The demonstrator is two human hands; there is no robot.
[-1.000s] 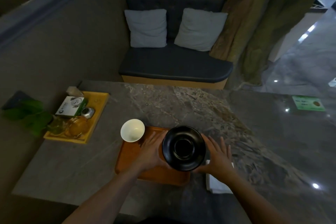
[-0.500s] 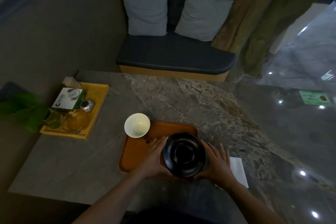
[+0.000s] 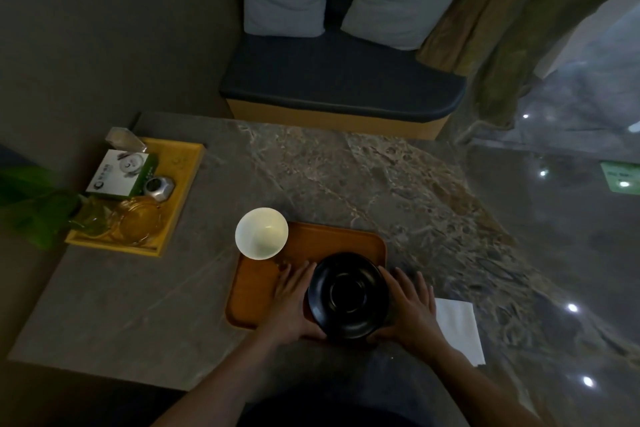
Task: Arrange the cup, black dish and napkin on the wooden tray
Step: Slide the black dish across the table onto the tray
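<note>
The round black dish (image 3: 348, 295) sits at the near right corner of the orange wooden tray (image 3: 263, 281). My left hand (image 3: 292, 302) clasps its left side and my right hand (image 3: 408, 305) clasps its right side, fingers spread along the rim. A white cup (image 3: 261, 233) stands at the tray's far left corner, overlapping its edge. The white napkin (image 3: 459, 331) lies flat on the table just right of my right hand, off the tray.
A yellow tray (image 3: 180, 184) at the table's left holds a white-green box, a metal piece and glass dishes. Green leaves (image 3: 31, 198) hang beside it. A cushioned bench (image 3: 341, 80) stands beyond the marble table (image 3: 346, 177).
The black dish has come lower and nearer, down onto the tray's near right corner, with both hands still on it. The view tilted downward.
</note>
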